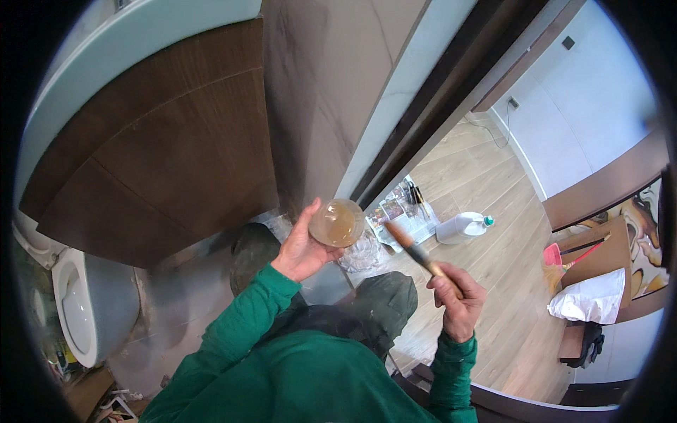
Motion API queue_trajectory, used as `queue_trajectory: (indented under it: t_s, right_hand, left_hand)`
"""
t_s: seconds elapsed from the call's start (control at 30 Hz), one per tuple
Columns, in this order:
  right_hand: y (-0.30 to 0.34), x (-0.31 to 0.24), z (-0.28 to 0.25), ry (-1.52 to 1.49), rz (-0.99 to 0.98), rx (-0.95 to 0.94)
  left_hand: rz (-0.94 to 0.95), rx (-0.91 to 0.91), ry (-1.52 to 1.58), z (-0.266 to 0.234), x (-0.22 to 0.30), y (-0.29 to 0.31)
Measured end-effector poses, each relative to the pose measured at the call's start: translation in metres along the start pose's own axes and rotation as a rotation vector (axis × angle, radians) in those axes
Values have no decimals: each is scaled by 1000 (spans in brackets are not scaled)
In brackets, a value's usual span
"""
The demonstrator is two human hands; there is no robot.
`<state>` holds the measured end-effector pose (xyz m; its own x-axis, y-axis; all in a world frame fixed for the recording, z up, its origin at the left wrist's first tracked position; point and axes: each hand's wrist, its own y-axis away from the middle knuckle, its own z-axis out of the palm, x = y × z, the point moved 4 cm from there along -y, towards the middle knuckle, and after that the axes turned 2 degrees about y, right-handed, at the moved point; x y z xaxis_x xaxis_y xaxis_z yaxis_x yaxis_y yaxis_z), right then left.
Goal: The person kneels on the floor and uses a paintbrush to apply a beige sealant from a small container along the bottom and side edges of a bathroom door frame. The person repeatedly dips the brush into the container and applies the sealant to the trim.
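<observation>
Green shirt (310, 377) fills the foreground; past the knees, newspaper (421, 224) and a white jug (460, 229) (green-capped) sit beside the dark door frame (451, 88). Left hand (303, 247), palm upward, cradles a clear cup (338, 223) of amber liquid; right hand (460, 297), raised, grasps a brush (416, 252), bristles angled cupward.

I see clear round tub (321, 224), cloudy tan contents (343, 224), held up, wooden-handled brush (416, 253) to its right, slanted, bristles up-left
</observation>
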<state>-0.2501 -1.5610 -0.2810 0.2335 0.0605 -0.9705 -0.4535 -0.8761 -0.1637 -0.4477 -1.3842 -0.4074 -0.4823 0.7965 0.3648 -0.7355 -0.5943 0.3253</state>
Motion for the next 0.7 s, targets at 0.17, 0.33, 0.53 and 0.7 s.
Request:
queue_trajectory:
  t_s: [0.17, 0.33, 0.53, 0.7]
  right_hand:
    - [-22, -16, 23, -158, -173, 257]
    - [-55, -34, 52, -192, -256, 309]
    - [-69, -37, 66, -139, -302, 351]
    - [-65, -25, 69, -51, -233, 407]
  left_hand:
    - [-1, 3, 7, -7, 8, 18]
    - [-7, 111, 5, -30, 10, 36]
    - [5, 160, 13, -53, 10, 44]
    - [14, 123, 7, -59, 11, 45]
